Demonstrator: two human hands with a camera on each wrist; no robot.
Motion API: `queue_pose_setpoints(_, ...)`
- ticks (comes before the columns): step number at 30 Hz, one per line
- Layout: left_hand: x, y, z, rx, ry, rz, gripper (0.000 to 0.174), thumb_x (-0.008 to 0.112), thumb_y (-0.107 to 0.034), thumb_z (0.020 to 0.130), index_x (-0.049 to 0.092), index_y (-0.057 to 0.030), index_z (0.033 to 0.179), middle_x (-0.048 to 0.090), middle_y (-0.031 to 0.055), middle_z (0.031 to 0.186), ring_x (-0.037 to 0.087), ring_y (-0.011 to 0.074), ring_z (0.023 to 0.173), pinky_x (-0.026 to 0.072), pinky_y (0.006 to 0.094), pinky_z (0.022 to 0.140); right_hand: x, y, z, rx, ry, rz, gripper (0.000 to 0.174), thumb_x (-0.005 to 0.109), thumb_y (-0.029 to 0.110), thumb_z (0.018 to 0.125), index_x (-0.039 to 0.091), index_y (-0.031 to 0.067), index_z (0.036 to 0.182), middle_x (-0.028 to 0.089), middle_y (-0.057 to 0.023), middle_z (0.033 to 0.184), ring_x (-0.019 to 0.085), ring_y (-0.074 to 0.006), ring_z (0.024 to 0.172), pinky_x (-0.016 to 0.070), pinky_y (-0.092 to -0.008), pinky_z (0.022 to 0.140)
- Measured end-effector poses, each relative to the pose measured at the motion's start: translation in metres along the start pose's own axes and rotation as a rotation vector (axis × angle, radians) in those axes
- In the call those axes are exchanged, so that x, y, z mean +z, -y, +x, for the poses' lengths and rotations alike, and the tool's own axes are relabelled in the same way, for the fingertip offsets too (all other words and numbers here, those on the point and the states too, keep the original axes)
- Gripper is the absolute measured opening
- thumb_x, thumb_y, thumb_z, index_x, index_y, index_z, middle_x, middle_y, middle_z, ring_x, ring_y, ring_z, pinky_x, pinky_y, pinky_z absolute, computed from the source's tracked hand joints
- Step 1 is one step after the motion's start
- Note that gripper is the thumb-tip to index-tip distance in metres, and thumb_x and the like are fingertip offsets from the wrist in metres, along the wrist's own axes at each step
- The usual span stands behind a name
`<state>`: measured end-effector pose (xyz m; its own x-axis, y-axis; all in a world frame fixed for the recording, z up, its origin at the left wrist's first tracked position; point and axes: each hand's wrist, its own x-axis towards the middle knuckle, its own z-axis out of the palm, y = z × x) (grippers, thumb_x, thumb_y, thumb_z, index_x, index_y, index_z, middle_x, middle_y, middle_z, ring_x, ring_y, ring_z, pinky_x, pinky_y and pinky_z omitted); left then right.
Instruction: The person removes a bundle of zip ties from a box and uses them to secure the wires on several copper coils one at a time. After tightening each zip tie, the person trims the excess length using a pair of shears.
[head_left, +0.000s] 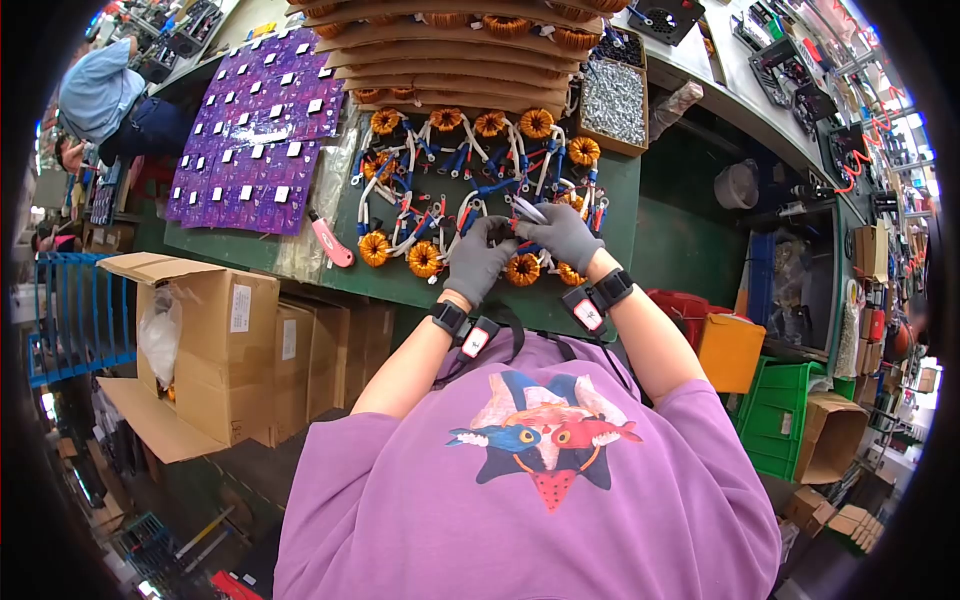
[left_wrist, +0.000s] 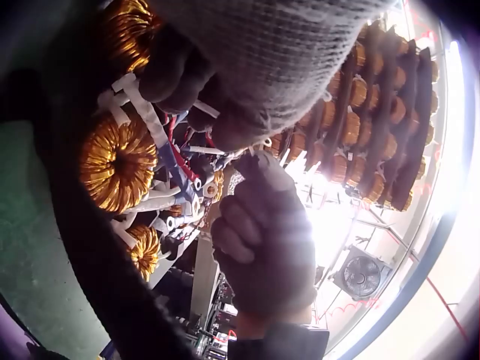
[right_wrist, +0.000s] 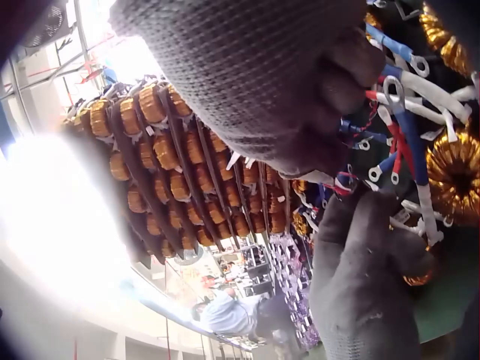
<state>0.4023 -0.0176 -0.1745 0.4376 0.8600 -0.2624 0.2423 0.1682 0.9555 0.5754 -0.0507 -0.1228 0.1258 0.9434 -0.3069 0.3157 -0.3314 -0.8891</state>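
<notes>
Both hands wear grey knit gloves and meet fingertip to fingertip over a row of copper coils with wire leads. My left hand (head_left: 478, 262) pinches a thin wire lead (right_wrist: 344, 180), red and blue, near its end. At the same spot my right hand (head_left: 568, 240) pinches the lead, its fingers curled in the left wrist view. A pale, narrow, pointed piece (head_left: 528, 210) sticks out from the right hand; I cannot tell what it is. Close below the hands lies a ring-shaped copper coil (head_left: 522, 269), with white and blue sleeved leads ending in ring terminals (right_wrist: 394, 94).
Cardboard layers with more coils (head_left: 450, 62) are stacked at the back. Purple sheets with white squares (head_left: 262, 130) lie left, a pink-handled cutter (head_left: 330, 243) near them. A box of small metal parts (head_left: 613, 105) stands back right. An open carton (head_left: 215, 340) is at left.
</notes>
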Motion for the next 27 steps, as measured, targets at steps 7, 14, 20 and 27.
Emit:
queue_pose_setpoints(7, 0.004, -0.021, -0.005, 0.002, -0.033, 0.165, 0.038, 0.065, -0.019, 0.078, 0.058, -0.002, 0.111, 0.067, 0.0108, 0.097, 0.065, 0.0189, 0.089, 0.0494, 0.0294, 0.081, -0.015, -0.002, -0.004, 0.053, 0.038, -0.068, 0.032, 0.07, 0.027, 0.076, 0.067, 0.0008, 0.095, 0.063, -0.0069, 0.07, 0.055, -0.0117, 0.061, 0.0451, -0.0288, 0.058)
queue_pose_setpoints(14, -0.009, -0.013, 0.009, 0.077, 0.068, 0.183, 0.033, 0.063, -0.018, 0.079, 0.061, -0.0049, 0.109, 0.068, 0.0116, 0.095, 0.065, 0.0222, 0.088, 0.0499, 0.0318, 0.079, -0.002, -0.001, 0.002, 0.147, -0.021, -0.197, 0.034, 0.072, 0.03, 0.075, 0.069, 0.0039, 0.095, 0.068, -0.0136, 0.082, 0.065, -0.0235, 0.075, 0.0487, -0.0329, 0.072)
queue_pose_setpoints(20, -0.017, -0.07, 0.011, -0.041, 0.158, 0.903, 0.028, 0.062, -0.035, 0.079, 0.068, -0.0096, 0.091, 0.067, 0.0133, 0.087, 0.063, 0.0306, 0.084, 0.049, 0.0403, 0.074, 0.009, -0.008, 0.002, 0.041, -0.056, -0.12, 0.035, 0.074, 0.033, 0.074, 0.069, 0.0063, 0.096, 0.068, -0.0137, 0.083, 0.066, -0.0239, 0.077, 0.0492, -0.0335, 0.071)
queue_pose_setpoints(27, -0.019, -0.054, -0.004, -0.058, 0.237, 0.411, 0.027, 0.059, -0.029, 0.081, 0.065, -0.003, 0.086, 0.066, 0.0074, 0.078, 0.065, 0.0186, 0.077, 0.0512, 0.0328, 0.064, 0.023, -0.024, 0.008, 0.088, -0.161, 0.112, 0.027, 0.077, 0.023, 0.073, 0.068, 0.0015, 0.087, 0.068, -0.0096, 0.077, 0.063, -0.014, 0.068, 0.0495, -0.0286, 0.064)
